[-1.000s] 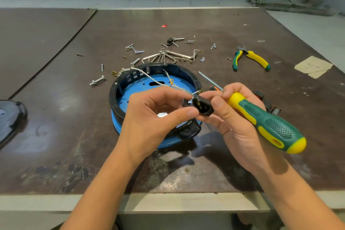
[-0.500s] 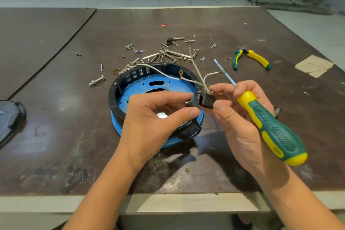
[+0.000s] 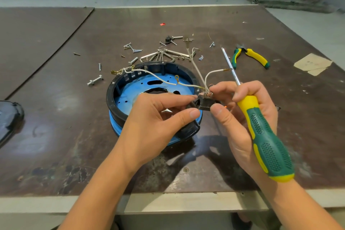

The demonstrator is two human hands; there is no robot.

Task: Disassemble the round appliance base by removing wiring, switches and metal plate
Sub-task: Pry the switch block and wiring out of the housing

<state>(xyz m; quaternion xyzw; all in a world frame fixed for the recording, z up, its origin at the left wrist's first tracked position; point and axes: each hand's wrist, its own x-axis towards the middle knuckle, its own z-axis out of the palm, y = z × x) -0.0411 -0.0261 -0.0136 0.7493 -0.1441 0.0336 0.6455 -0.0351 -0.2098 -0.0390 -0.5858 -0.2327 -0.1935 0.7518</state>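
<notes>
Round blue-and-black plastic appliance base sits on the table, its small black switch block pinched over the rim by my left hand, I think, and right hand, which also grips a green-and-yellow screwdriver; light, floppy-wired, so I'd grab the body.

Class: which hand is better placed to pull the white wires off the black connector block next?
Probably the left hand: it carries no tool and its fingertips sit at the connector block beside the white wires. The right hand grips the screwdriver and pinches the block.
</notes>
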